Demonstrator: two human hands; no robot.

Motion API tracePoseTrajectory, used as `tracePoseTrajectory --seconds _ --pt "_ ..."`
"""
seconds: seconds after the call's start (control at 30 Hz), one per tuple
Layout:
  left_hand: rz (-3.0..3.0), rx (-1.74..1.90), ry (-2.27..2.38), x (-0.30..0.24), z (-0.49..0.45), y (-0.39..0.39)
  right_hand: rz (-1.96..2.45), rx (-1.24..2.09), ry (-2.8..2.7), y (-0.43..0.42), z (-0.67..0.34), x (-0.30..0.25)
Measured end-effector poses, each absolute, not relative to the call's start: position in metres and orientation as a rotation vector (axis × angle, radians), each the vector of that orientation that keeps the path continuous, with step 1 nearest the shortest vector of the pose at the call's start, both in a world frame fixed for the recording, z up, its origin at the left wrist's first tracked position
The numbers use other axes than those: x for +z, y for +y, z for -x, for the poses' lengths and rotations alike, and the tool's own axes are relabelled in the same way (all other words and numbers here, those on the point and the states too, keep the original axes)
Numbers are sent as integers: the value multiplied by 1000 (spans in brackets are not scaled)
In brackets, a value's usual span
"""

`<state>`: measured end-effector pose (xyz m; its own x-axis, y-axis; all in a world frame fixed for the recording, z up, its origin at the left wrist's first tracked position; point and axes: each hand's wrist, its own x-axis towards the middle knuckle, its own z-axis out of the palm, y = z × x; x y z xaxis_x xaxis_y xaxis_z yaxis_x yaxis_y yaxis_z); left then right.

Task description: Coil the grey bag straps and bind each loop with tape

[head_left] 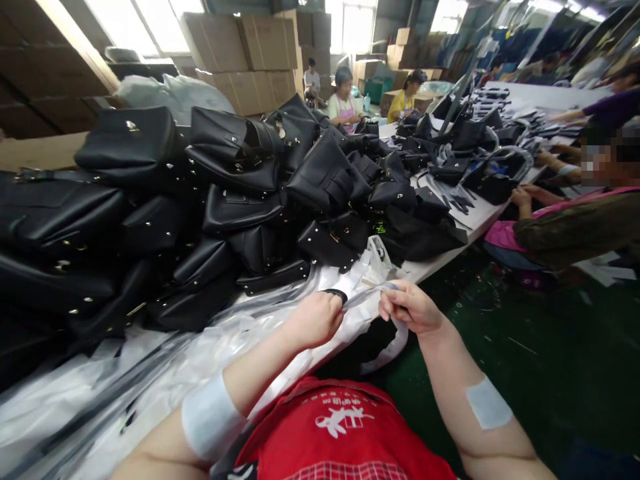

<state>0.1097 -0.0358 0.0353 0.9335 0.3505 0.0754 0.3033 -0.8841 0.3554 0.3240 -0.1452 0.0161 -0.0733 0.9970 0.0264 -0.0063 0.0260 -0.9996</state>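
Near the table edge, my left hand (320, 319) is closed around a grey strap (364, 295), with a black loop-shaped thing (338, 294) showing at its fingers. I cannot make out what that loop belongs to. My right hand (414, 308) pinches the other part of the strap between thumb and fingers. Below that hand a white-wrapped length (387, 353) curves down past the table edge. Just beyond my hands lies a white plastic piece with an opening (379, 252). A black handbag (336, 239) with metal studs sits behind it.
Black handbags (240, 167) are heaped high along the table. White wrapping (210, 360) and long grey strips (125, 380) cover its near left part. Co-workers sit along the right side, one in a pink apron (503, 235). Cartons (245, 47) stand behind; the floor (490, 353) is green.
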Motion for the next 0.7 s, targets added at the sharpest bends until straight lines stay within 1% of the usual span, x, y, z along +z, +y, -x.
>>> tracePoseTrajectory --seconds 0.03,0.1,0.17,0.23,0.3,0.37,0.43,0.47,0.53,0.6,0.63,0.7 --pt "-2622 153 477 38 -107 -39 1269 1142 -1297 -144 -328 16" --pt "-2229 60 431 46 -100 -46 1498 822 -1334 -142 -332 19" --pt "-1753 23 364 54 -97 -55 1566 642 -1453 -138 -322 19" --pt "-1384 93 327 61 -101 -62 1468 732 -1557 -136 -294 12" --pt "-1215 345 360 64 -110 -61 1363 966 -1501 -138 -251 1" --pt "-1249 761 479 59 -118 -51 1317 1163 -1357 -145 -208 -8" --pt "-1488 1150 604 47 -118 -36 1159 1373 -1304 -156 -183 -6" --pt "-1673 1251 627 39 -115 -28 1086 1426 -1288 -160 -182 0" --pt "-2080 1201 550 23 -103 -20 1052 1375 -1249 -165 -202 20" --pt "-2347 963 425 15 -92 -22 1192 1172 -1249 -161 -240 42" --pt "-2392 836 400 15 -89 -28 1299 1066 -1293 -156 -260 50" --pt "-2283 622 453 25 -87 -44 1517 768 -1407 -146 -289 59"
